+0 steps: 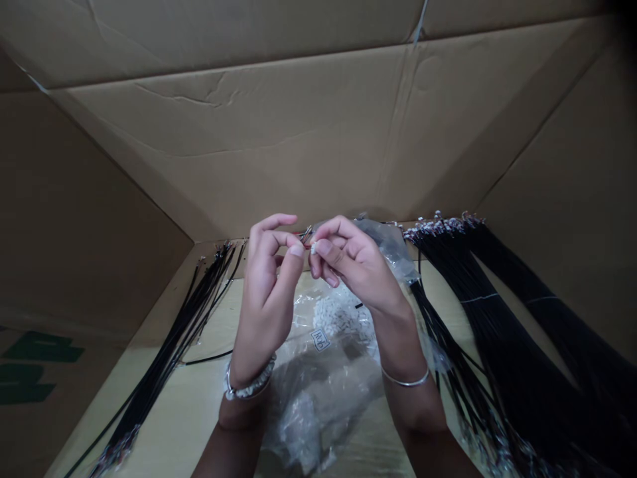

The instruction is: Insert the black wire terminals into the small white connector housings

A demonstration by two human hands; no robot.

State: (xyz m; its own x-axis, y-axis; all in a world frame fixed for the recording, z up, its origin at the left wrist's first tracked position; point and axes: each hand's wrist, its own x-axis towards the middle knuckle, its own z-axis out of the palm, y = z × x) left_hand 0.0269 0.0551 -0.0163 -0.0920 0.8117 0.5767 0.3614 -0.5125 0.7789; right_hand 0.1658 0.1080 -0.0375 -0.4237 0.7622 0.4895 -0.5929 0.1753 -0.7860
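Centre of frame | left hand (pixel 269 292): fingertips pinching thin red wires (pixel 307 247) | right hand (pixel 351 259): fingertips pinching small white plastic connector (pixel 313 248) | joining apparently unfinished; loose white plastic pieces (pixel 341 315) unfitted, lower centre

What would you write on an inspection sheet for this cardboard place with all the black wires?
Surface: pale, flat, wood-like tabletop.
Job's things: small white piece; thin red wires; heap of tiny white pieces.
Clutter: crumpled clear plastic bag, the heap in or on it.
Grippers: bare left hand, fingers together, apparently on the wires; bare right hand, fingers pinching the single piece.
Cables: slim black cable bundle at left; thicker, tied black bundles at right.
Surroundings: brown cardboard walls.
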